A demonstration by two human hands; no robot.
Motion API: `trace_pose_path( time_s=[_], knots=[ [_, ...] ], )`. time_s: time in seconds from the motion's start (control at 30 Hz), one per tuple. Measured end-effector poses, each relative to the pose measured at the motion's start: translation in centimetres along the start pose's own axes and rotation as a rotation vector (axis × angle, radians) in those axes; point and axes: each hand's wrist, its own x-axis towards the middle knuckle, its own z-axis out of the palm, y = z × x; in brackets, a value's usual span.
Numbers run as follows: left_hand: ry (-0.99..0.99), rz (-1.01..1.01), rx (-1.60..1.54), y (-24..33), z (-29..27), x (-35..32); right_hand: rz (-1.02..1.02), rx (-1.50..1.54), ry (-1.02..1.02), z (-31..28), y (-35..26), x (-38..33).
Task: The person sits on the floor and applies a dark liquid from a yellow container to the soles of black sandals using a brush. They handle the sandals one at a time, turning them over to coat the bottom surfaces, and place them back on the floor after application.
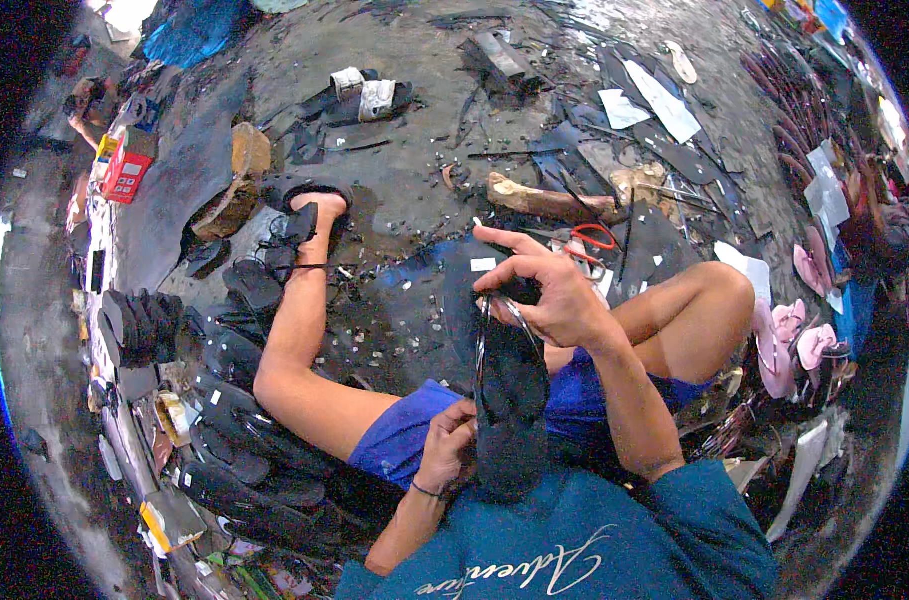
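Note:
A black flip-flop (511, 430) stands lengthwise in front of my torso, with a small white label near its far end. My right hand (552, 290) is closed around its upper part, index finger stretched along the far end. Thin glossy strips (482, 335) run down from those fingers along the sole's left side. At the near left edge my left hand (450, 446) pinches the flip-flop with curled fingers; its fingertips are partly hidden behind the sole. Just beyond my right hand lie red-handled scissors (592, 238).
A wooden piece (549, 197) lies ahead among dark scraps and white paper sheets (662, 100). Black slides with white straps (377, 98) sit farther off. Black footwear (139, 325) piles up at the left, near a red box (128, 165). Pink flip-flops (771, 350) are at the right.

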Motion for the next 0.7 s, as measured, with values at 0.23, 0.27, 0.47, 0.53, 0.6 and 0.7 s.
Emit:
trace_pose_path(
  time_s=[0.23, 0.27, 0.47, 0.53, 0.6, 0.7],
  knots=[
    [-0.090, -0.068, -0.407, 2.8, 1.2, 0.4, 0.009, 0.099, -0.078, 0.4, 1.9, 0.3],
    [-0.037, 0.047, -0.115, 4.2, 2.7, 0.6, -0.043, 0.024, -0.087, 1.1, 2.7, 0.4],
    [0.167, 0.276, 0.245, 7.0, 3.4, 3.0, 0.546, 0.990, -0.016, 5.0, 3.2, -4.3],
    [0.206, 0.308, 0.207, 7.4, 3.2, 3.3, 0.671, 0.871, -0.176, 6.7, 5.1, -7.8],
    [0.186, 0.301, 0.245, 7.6, 3.3, 3.1, 0.643, 1.040, -0.191, 7.1, 5.4, -8.6],
    [0.146, 0.321, 0.223, 7.5, 3.5, 2.9, 0.492, 1.146, -0.319, 6.6, 6.3, -7.7]
  ],
)
